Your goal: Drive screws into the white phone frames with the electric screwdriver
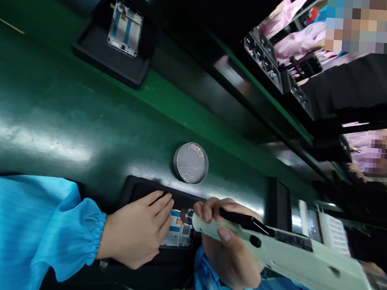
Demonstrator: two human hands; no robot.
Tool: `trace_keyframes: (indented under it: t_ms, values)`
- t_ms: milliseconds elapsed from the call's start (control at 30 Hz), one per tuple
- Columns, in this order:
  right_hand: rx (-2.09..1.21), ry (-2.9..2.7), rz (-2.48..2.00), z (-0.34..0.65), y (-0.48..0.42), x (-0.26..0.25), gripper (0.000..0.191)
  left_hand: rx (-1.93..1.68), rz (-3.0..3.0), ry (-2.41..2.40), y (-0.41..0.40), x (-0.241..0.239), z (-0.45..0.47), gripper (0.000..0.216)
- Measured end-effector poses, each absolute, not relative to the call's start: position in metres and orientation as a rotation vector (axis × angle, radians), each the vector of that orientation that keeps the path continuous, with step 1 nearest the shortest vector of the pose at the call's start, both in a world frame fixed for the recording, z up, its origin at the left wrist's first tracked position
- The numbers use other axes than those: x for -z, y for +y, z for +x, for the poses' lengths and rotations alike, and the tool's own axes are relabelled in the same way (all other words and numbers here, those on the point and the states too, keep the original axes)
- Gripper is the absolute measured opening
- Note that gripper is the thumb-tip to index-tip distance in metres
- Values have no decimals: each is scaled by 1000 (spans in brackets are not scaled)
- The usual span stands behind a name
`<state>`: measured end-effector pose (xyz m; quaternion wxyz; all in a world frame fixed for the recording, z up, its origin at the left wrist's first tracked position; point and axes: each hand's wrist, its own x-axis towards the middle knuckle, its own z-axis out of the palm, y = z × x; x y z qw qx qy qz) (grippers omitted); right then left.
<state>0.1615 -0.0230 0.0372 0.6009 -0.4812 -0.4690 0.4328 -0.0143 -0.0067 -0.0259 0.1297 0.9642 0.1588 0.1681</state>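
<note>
My left hand (139, 231), in a blue sleeve, lies flat with fingers together on a phone frame (180, 231) that sits in a black tray (138, 187) on the green bench. My right hand (229, 248) is wrapped round a cream electric screwdriver (288, 256), and its metal tip rests at the frame's upper edge, right beside my left fingertips. Most of the frame is hidden under my left hand.
A round metal dish of small screws (191, 163) stands just behind the tray. A second black tray (114, 48) with another phone frame (125, 27) lies at the far left of the green belt (51, 110). People in pink coats (294, 42) work across the line at upper right.
</note>
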Motion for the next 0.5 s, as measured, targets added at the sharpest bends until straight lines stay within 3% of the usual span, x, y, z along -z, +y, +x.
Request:
trace_keyframes:
  t_ms: [167, 333, 400, 500]
  values:
    - [-990, -1099, -1132, 160, -23, -38, 25, -496, 2798, 472, -7, 25, -14, 65]
    - [-986, -1137, -1123, 160, -24, -38, 27, -728, 2695, 410, -4, 20, -13, 71]
    - [-977, -1155, -1121, 160, -25, -38, 27, -775, 2613, 255, -3, 18, -13, 61]
    - [-970, -1162, -1146, 161, -28, -37, 26, -731, 2501, 81, -1, 16, -14, 27]
